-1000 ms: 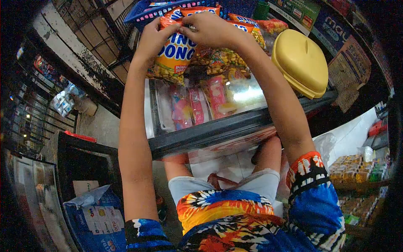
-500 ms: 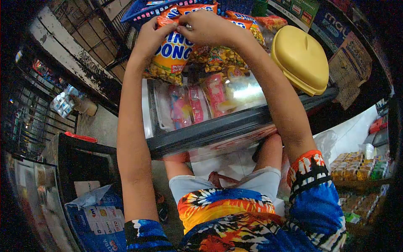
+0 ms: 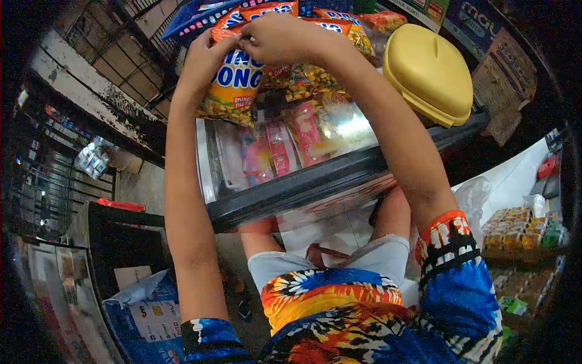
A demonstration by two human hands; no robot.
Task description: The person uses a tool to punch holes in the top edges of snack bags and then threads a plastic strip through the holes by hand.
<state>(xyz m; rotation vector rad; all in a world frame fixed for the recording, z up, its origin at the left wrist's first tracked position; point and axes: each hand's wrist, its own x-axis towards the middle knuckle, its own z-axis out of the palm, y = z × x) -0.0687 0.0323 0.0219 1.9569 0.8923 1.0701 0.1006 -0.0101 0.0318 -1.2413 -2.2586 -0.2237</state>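
Observation:
My left hand point(image 3: 206, 60) and my right hand point(image 3: 282, 39) meet at the top edge of an orange snack bag point(image 3: 233, 91) with blue and white lettering. The fingers of both are pinched on the bag's upper edge, with their tips close together. The bag stands upright, nuts showing in its lower part. More orange bags point(image 3: 312, 79) lie right beside and behind it, partly hidden by my right hand and forearm. Beneath them is a glass-topped case point(image 3: 339, 130) with pink packets point(image 3: 280, 148) seen through the glass.
A yellow lidded container point(image 3: 430, 73) rests on the right of the case, near my right forearm. Behind the bags is a blue basket point(image 3: 197, 21). The case's dark front edge point(image 3: 303, 182) runs below my forearms. Shelved goods point(image 3: 515, 227) stand at the right.
The view has shifted slightly, so the bags, case and container sit a little further left. Both hands keep their pinch on the bag's top.

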